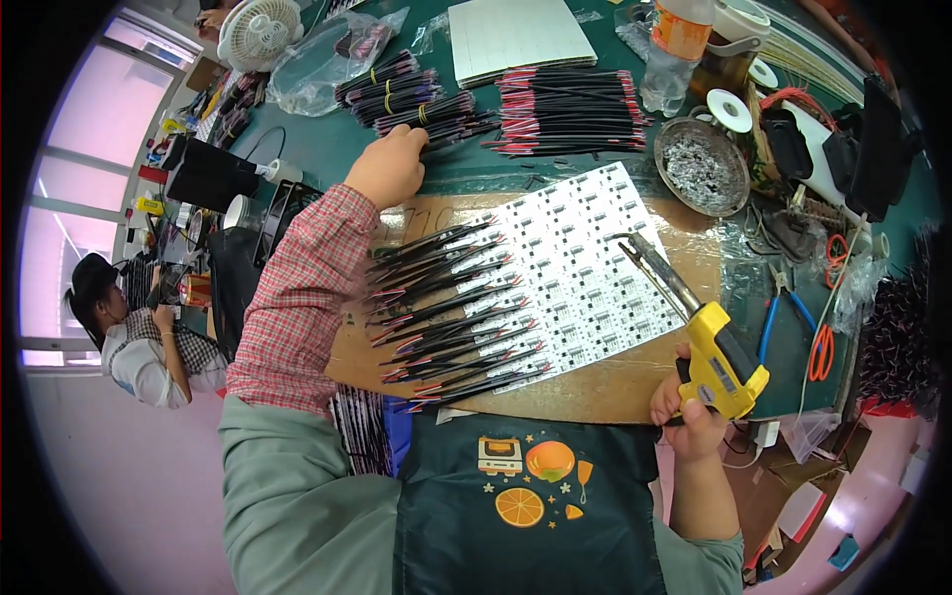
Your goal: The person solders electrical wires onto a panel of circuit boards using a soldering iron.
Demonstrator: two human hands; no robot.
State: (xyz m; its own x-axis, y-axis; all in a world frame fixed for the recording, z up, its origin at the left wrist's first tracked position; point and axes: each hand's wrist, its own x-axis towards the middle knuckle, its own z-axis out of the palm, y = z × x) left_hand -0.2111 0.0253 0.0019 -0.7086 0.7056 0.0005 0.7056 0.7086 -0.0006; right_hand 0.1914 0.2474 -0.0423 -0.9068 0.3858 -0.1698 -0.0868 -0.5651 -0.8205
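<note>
My left hand reaches to the far side of the work surface, its fingers curled down on loose black wires beside the banded bundles. In my right hand is a yellow soldering gun, its metal tip pointing up and left over a white sheet of circuit boards. Rows of black wires with red and pale ends lie along the sheet's left side, their right ends on the boards. My left fingertips are partly hidden.
Sheet and wires rest on a brown cardboard. Beyond are a wire stack, white panels and a bottle. A metal dish and blue-handled pliers stand right. Another person sits at far left.
</note>
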